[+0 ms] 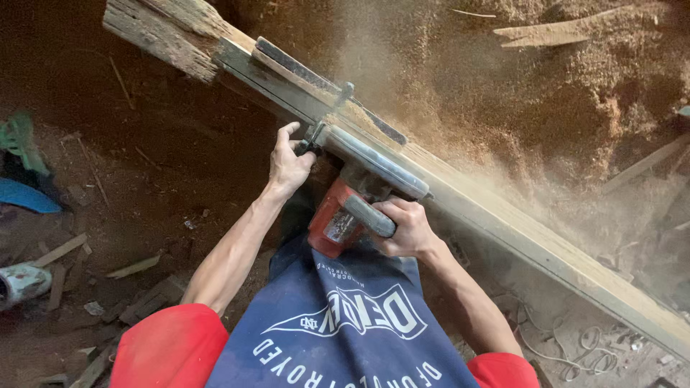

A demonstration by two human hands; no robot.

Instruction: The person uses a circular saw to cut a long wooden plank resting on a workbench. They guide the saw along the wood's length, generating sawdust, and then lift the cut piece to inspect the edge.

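Straight ahead of my hands the long plank (pixel 503 223) runs from upper left to lower right, my right hand (pixel 406 228) gripping the red saw (pixel 345 212), my left hand (pixel 287 165) closed on its front knob.

Saw: red-bodied power saw (pixel 350 205) with grey guard, resting on the plank, sawdust spraying off it.
Plank: long weathered board (pixel 517 230), running diagonally beneath the saw.
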